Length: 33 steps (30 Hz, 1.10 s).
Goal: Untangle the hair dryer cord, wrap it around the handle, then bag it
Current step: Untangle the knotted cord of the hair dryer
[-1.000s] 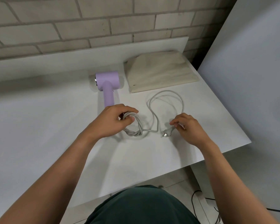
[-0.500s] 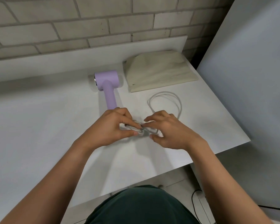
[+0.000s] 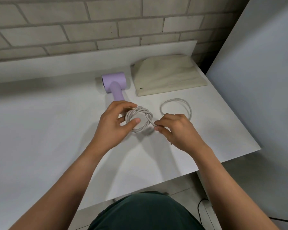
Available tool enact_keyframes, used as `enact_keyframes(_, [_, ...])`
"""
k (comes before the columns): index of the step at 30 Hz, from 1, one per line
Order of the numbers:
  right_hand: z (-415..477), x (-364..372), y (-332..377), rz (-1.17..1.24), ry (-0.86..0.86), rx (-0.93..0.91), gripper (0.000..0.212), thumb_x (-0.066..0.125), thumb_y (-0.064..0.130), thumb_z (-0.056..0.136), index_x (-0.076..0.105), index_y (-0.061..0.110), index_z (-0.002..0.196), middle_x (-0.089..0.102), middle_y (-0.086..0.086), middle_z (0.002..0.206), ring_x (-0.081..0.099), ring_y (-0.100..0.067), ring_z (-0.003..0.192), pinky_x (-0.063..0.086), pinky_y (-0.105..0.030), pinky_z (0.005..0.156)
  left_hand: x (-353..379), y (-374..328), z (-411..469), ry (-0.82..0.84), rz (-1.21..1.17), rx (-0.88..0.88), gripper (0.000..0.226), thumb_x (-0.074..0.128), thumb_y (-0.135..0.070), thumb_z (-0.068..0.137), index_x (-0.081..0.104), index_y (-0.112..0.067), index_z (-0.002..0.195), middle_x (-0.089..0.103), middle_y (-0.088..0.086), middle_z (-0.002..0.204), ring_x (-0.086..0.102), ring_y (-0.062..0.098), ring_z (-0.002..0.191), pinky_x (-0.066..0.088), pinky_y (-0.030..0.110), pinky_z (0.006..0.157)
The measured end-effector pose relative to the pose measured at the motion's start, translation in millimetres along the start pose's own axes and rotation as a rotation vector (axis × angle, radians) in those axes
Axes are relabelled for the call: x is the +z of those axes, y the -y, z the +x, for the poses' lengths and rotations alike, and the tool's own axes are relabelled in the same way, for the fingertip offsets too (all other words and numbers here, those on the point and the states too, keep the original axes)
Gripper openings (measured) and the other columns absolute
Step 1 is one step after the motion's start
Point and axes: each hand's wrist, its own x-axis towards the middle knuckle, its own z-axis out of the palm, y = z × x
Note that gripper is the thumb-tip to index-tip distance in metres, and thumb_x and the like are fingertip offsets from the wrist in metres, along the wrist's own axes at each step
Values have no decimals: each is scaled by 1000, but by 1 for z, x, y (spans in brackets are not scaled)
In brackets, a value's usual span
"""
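Untangling in hand: twisted cord (image 3: 138, 119) loop is pinched by left hand (image 3: 114, 125); right hand (image 3: 176, 130) fingers pinch, apparently, its free strand, to be drawn out.

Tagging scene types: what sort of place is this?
Probably a plain indoor worktable, staged rather than lived-in: a bare white table against a painted brick wall, holding only a hair dryer and a cloth bag.

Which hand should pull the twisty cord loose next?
Probably the right hand: its fingertips pinch the cord where it leaves the twisted coil, next to the loose loop. The left hand steadies the coil.
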Motion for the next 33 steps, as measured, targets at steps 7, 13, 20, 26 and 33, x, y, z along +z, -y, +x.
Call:
enact_keyframes(7, [1, 0, 10, 4, -104, 82, 12, 69, 31, 96, 79, 25, 100, 73, 9, 93, 68, -23, 80, 56, -42, 69, -7, -5, 15, 176, 156, -116, 22, 78, -29, 90, 78, -33, 111, 75, -12, 95, 71, 7, 87, 57, 30, 89])
enact_keyframes(13, [5, 4, 16, 36, -196, 121, 11, 72, 32, 93, 79, 23, 96, 72, 8, 88, 68, -19, 76, 55, -38, 57, -4, -9, 19, 222, 200, -64, 20, 79, -21, 88, 78, -30, 106, 73, -27, 94, 70, -1, 88, 47, 7, 77])
enact_keyframes(20, [12, 7, 19, 235, -156, 215, 25, 79, 28, 89, 74, 26, 113, 73, 12, 86, 71, -13, 85, 60, -44, 77, -6, -13, 22, 322, 205, -68, 31, 84, -20, 83, 77, -33, 110, 76, -20, 97, 70, -2, 94, 54, 18, 87])
enact_keyframes(26, [21, 15, 22, 233, -234, 168, 23, 83, 27, 83, 78, 22, 105, 75, 7, 85, 71, -17, 83, 60, -44, 70, -2, -16, 28, 359, 184, -76, 24, 77, -16, 88, 76, -33, 105, 76, -15, 100, 70, 7, 97, 56, 31, 92])
enact_keyframes(33, [16, 21, 16, 299, -205, 149, 32, 77, 24, 90, 74, 21, 121, 68, 6, 97, 63, -12, 77, 57, -34, 77, 2, -16, 38, 411, 199, -93, 28, 85, -22, 82, 75, -28, 108, 78, -14, 94, 70, 3, 90, 52, 23, 86])
